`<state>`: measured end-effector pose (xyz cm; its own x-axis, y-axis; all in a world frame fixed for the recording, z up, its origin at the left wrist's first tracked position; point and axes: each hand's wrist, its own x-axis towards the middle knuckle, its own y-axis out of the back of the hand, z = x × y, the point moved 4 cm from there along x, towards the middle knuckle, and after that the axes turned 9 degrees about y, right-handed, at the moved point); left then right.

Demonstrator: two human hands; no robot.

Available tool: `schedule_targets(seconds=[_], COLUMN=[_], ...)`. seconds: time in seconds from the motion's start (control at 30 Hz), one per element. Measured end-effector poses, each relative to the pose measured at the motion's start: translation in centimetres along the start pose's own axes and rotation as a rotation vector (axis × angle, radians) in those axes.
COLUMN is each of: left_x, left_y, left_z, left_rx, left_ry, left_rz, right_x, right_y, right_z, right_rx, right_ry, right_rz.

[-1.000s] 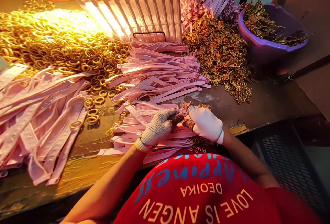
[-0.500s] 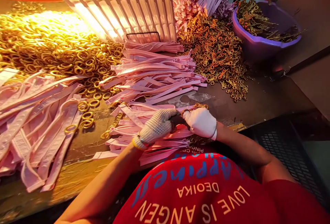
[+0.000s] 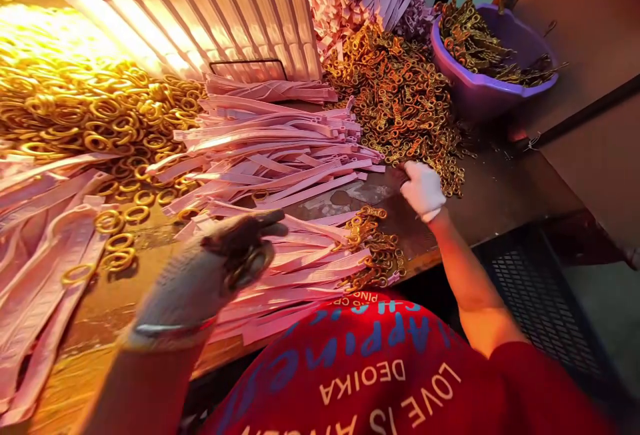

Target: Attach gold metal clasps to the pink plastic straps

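Note:
My left hand (image 3: 235, 248), in a glove with dark fingertips, is raised over the left part of the near pink straps (image 3: 300, 265). Its fingers curl round several gold rings (image 3: 250, 265). A white glove covers my right hand (image 3: 423, 188), whose fingers are bent together at the lower left edge of the gold clasp pile (image 3: 400, 95); whatever they may pinch is too small to tell. Gold clasps (image 3: 370, 241) lie at the right ends of the near straps, between the hands. Beyond them is a second stack of pink straps (image 3: 280, 141).
A heap of gold rings (image 3: 100, 101) spreads at the left, with more pink straps (image 3: 45, 268) in front. A ribbed white panel (image 3: 240, 15) stands behind. The purple basin (image 3: 500, 85) holds clasps at the back right. A dark crate (image 3: 540, 301) is below the table edge.
My hands have come apart. The left has moved left and up with rings in it; the right has moved up and right to the clasp pile. The view has shifted to the right.

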<state>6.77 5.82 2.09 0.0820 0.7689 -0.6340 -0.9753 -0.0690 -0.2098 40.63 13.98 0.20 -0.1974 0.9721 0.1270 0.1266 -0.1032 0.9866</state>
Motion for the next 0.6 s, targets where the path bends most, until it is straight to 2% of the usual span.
schedule_targets(seconds=[0.03,0.1,0.2,0.33,0.47,0.53,0.6], left_x=[0.4,1.0,1.7,2.4,2.4,2.3,2.1], left_y=[-1.0,-3.0,-5.3,-6.3,-6.4,-6.5,-6.5], left_z=[-0.6,-1.6,-2.3,-3.2,-4.2,-4.4,-4.6], left_rx=[-0.087,-0.274,-0.388,-0.357,-0.22,-0.113,-0.026], left_ry=[0.083,0.269,0.395,0.352,0.286,0.224,0.154], left_rz=[-0.016,-0.065,-0.151,-0.252,-0.252,-0.259,-0.263], right_x=[0.9,2.3,3.3,2.6,1.4,0.6,-0.4], right_y=[-0.4,-1.3,-2.4,-3.1,-3.1,-2.9,-2.5], right_z=[2.0,4.5,5.4,5.7,6.4,5.8,3.9], right_rx=[-0.091,-0.211,-0.21,-0.079,-0.028,-0.026,0.041], right_ry=[-0.151,-0.336,-0.44,-0.483,-0.406,-0.35,-0.26], right_rz=[-0.02,-0.073,-0.118,-0.165,-0.198,-0.188,-0.115])
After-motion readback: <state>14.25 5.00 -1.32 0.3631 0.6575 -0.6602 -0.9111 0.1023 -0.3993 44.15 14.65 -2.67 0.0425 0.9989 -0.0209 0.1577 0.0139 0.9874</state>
